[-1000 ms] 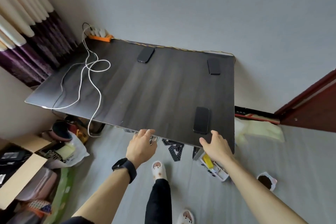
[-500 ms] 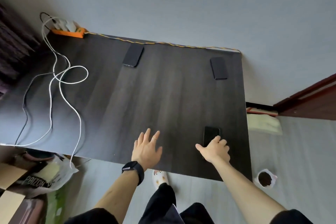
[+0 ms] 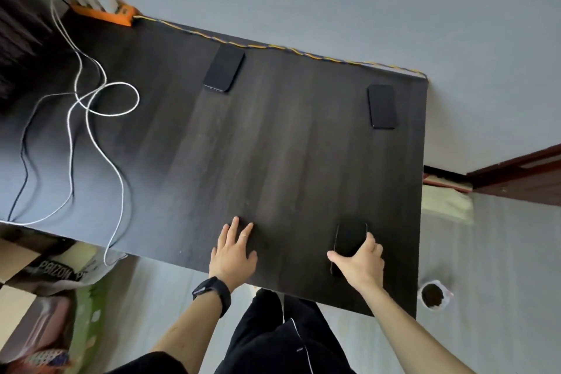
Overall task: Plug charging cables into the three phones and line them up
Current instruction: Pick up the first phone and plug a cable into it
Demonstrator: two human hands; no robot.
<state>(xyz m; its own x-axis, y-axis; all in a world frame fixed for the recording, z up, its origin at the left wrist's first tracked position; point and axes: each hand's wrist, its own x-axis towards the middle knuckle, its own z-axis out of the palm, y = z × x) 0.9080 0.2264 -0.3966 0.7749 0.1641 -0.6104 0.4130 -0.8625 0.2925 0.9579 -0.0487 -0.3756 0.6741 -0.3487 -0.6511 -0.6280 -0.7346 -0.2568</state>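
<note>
Three black phones lie on a dark wooden table (image 3: 288,146). One phone (image 3: 224,68) is at the far middle, a second phone (image 3: 382,106) at the far right. The near phone (image 3: 349,238) is by the front right edge, with my right hand (image 3: 359,263) closed around its near end. My left hand (image 3: 233,252) rests flat on the table with fingers spread, holding nothing. White charging cables (image 3: 91,106) loop over the left side, running from an orange power strip (image 3: 103,10) at the far left corner.
A yellow braided cord (image 3: 273,47) runs along the table's far edge against the grey wall. Boxes and bags (image 3: 45,282) crowd the floor at left. A small cup (image 3: 432,294) stands on the floor at right, near a dark red door (image 3: 522,176).
I have moved closer over the table. Both hands went from the front edge onto the tabletop, and my right hand has closed on the near phone.
</note>
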